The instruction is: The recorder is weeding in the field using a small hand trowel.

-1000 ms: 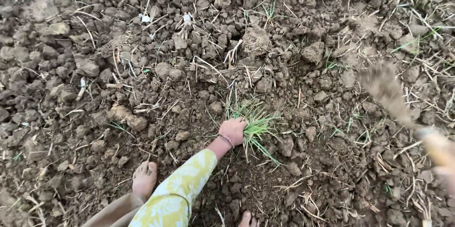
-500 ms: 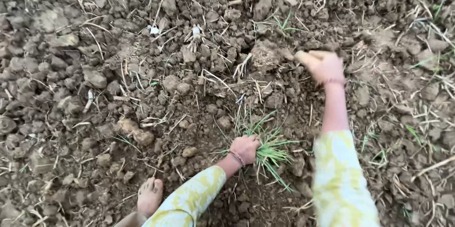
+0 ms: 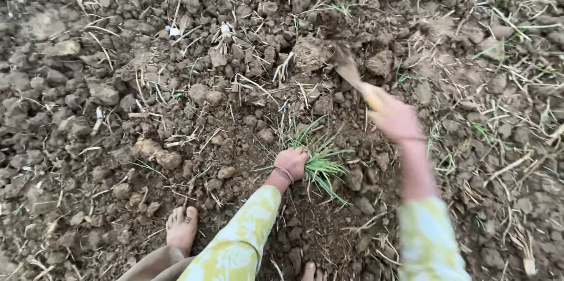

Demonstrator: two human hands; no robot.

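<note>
My left hand (image 3: 292,162) grips a tuft of green grass (image 3: 317,155) low in the cloddy brown soil. My right hand (image 3: 392,118), blurred by motion, is shut on a short tool (image 3: 351,72) whose dark end points up and left at a soil clod (image 3: 311,52) just above the grass. Both arms wear yellow patterned sleeves (image 3: 238,243). A dark band circles the left wrist.
My bare left foot (image 3: 181,228) rests on the soil at the lower left, and toes of the other foot (image 3: 309,270) show at the bottom edge. Loose clods, dry straw and thin green shoots cover the ground all around.
My right hand has swung down from a raised position toward the soil above the grass, tool leading. The left hand stays on the grass tuft.
</note>
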